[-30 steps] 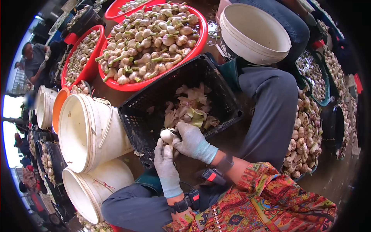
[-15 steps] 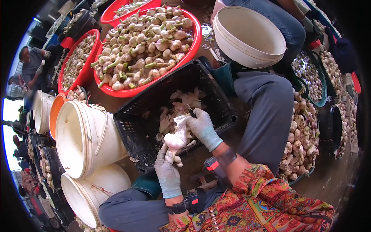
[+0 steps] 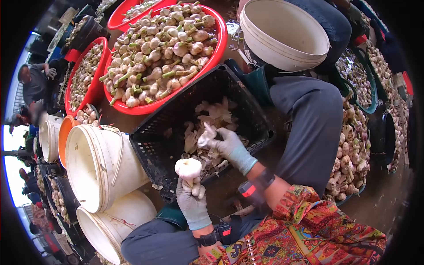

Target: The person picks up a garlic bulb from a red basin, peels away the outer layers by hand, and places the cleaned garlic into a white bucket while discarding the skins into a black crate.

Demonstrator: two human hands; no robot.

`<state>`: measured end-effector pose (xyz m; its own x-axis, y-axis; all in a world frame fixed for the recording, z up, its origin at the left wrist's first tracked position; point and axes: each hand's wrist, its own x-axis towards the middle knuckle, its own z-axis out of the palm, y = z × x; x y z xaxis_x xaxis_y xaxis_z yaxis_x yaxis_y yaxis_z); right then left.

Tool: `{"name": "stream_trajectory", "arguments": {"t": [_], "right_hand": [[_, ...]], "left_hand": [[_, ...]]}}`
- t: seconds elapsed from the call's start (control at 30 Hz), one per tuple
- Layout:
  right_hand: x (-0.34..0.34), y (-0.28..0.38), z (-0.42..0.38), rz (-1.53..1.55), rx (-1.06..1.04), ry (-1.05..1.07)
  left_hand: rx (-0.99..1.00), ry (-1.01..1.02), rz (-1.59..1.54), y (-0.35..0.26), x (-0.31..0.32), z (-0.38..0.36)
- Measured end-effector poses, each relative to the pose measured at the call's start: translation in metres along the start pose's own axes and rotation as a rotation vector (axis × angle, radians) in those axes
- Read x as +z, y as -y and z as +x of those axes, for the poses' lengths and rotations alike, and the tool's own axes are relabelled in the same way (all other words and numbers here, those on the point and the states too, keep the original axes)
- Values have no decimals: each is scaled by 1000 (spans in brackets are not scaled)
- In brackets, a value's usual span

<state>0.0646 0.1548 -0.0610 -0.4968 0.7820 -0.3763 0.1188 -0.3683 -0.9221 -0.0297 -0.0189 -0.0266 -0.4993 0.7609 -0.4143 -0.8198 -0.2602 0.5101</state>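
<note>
My left hand (image 3: 192, 204), in a pale glove, grips a white garlic bulb (image 3: 188, 168) by its stem, root end up, near the crate's lower edge. Over the crate, the gloved fingers of my right hand (image 3: 232, 150) are closed on a loose strip of garlic skin (image 3: 206, 135), apart from the bulb. Any tool in that hand is hidden. Beneath it a black plastic crate (image 3: 152, 128) holds a pile of papery garlic skins (image 3: 216, 114).
A red tub (image 3: 223, 42) heaped with garlic bulbs stands beyond the crate. White buckets (image 3: 121, 150) lie tilted at left, and another white bucket (image 3: 282, 37) is at upper right. More garlic (image 3: 349, 163) is piled right of my knee. A person (image 3: 37, 86) sits at far left.
My right hand has pulled away from the bulb with a strip of skin. The bulb in my left hand has turned root end up and shifted slightly left. The dark blade tip no longer shows.
</note>
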Motion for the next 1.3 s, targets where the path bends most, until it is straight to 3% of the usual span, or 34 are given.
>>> {"name": "stream_trajectory", "arguments": {"t": [0.07, 0.13, 0.2, 0.27, 0.3, 0.4, 0.43, 0.47, 0.5, 0.53, 0.57, 0.6, 0.63, 0.67, 0.7, 0.77, 0.9, 1.0, 1.03, 1.07, 1.13, 1.17, 1.2, 1.27, 1.3], "right_hand": [[7, -30, 6, -107, -192, 18], [0, -1, -5, -148, -38, 28], [2, -14, 0, 59, -76, 62], [3, -3, -7, -9, 16, 67], [15, -1, -8, -2, 4, 96], [12, -11, -8, 21, -98, 128], [15, 8, -16, -81, -4, 114], [17, -4, -15, -203, -162, 78], [20, -14, -13, -252, -260, 74], [27, -15, -13, -112, -138, 147], [26, -2, -20, -346, -252, 45], [24, 6, -17, -362, -49, 123], [22, 10, -17, -341, -87, 102], [20, 10, -18, -323, -125, 85], [17, 8, -18, -281, -160, 73], [8, 5, -15, -257, -175, 51], [5, 5, -9, -224, -81, 21], [-1, 21, -3, -238, 5, 93], [-2, 17, 0, -245, 18, 91], [-2, 15, 3, -250, 30, 94], [1, 14, 5, -229, -33, 38], [1, 17, 4, -216, -80, -11], [-1, 23, 3, -215, -82, -15], [-4, 40, -2, -131, 18, 83], [-5, 37, -5, -141, -17, 101]], "left_hand": [[22, -5, -33, 6, -2, 5], [27, 20, -214, 0, -3, 1], [142, -6, -306, -13, -2, -6], [312, -232, -371, -37, 15, -25], [380, -249, -377, -57, 22, -37], [641, 0, -420, -138, 1, -62], [650, 141, -565, -172, -17, -66], [897, 38, -485, -189, 7, -70], [898, 5, -532, -201, 30, -71], [904, -28, -567, -206, 47, -61], [863, -4, -565, -201, 59, -37], [859, -36, -213, -192, 72, -10], [851, -63, 139, -185, 82, 18], [714, 102, 340, -180, 79, 56], [572, -61, 489, -160, 115, 85], [347, -23, 865, -134, 143, 148], [-13, 50, 1636, -91, 130, 290], [-227, 7, 2127, -60, 128, 350], [-265, 89, 2145, -58, 107, 374], [-222, 34, 2294, -54, 94, 392], [-409, 48, 2294, -54, 109, 388], [-213, 120, 2317, -56, 100, 387], [-210, 124, 2318, -64, 93, 388], [-252, 44, 1740, -81, 123, 342], [-171, -24, 1541, -86, 128, 323]]}}
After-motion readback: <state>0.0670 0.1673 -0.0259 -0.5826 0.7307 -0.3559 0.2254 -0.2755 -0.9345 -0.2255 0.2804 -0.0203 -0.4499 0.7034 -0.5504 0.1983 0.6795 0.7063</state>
